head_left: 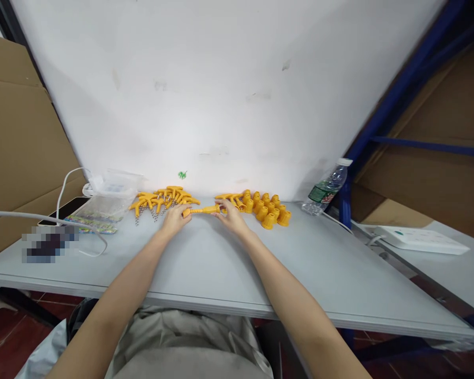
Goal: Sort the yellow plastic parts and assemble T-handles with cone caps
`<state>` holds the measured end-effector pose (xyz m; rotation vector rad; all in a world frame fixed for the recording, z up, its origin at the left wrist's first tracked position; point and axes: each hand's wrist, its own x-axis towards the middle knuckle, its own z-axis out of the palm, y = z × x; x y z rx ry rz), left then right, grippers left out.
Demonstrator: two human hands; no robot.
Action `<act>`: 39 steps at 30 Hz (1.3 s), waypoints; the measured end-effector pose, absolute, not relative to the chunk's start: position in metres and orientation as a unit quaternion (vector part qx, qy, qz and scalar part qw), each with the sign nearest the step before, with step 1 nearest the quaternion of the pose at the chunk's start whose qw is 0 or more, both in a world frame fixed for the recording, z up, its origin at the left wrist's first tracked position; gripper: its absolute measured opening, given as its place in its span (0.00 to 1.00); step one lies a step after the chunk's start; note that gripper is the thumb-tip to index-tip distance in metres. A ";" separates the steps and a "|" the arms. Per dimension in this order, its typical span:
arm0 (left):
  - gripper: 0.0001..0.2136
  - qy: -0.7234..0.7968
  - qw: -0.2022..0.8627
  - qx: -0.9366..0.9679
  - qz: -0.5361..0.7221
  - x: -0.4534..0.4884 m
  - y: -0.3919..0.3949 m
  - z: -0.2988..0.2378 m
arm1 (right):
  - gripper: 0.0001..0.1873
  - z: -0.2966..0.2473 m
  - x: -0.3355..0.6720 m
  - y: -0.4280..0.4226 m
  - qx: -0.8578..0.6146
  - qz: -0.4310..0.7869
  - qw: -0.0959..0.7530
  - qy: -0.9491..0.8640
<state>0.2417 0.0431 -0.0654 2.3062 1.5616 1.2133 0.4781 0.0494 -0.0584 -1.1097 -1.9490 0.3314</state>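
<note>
A long yellow plastic piece [204, 210] lies across the far part of the grey table [229, 268], held at both ends. My left hand [175, 219] grips its left end and my right hand [231, 216] grips its right end, fingers curled. Just behind my left hand lies a pile of yellow T-shaped parts with metal screws [161, 200]. Behind and right of my right hand stands a cluster of yellow cone-shaped caps [269, 208].
A clear plastic box and bags [107, 199] sit at the far left, with a phone [65, 209] and a white cable [43, 218]. A water bottle [327, 187] leans at the far right. A white power strip [416, 238] lies on the neighbouring table. A white wall stands behind.
</note>
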 end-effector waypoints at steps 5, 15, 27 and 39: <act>0.13 0.516 0.054 0.760 0.391 0.243 0.042 -0.065 | 0.24 -0.063 0.476 0.052 -0.444 0.161 0.433 -0.768; 0.13 0.509 0.035 0.770 0.383 0.236 0.043 -0.060 | 0.26 -0.053 0.484 0.048 -0.389 0.352 0.417 -0.742; 0.13 0.496 0.039 0.768 0.404 0.240 0.043 -0.059 | 0.27 -0.035 0.471 0.027 -0.482 0.514 0.408 -0.581; 0.13 0.477 0.004 0.777 0.412 0.244 0.038 -0.058 | 0.32 -0.035 0.464 0.028 -0.508 0.481 0.413 -0.582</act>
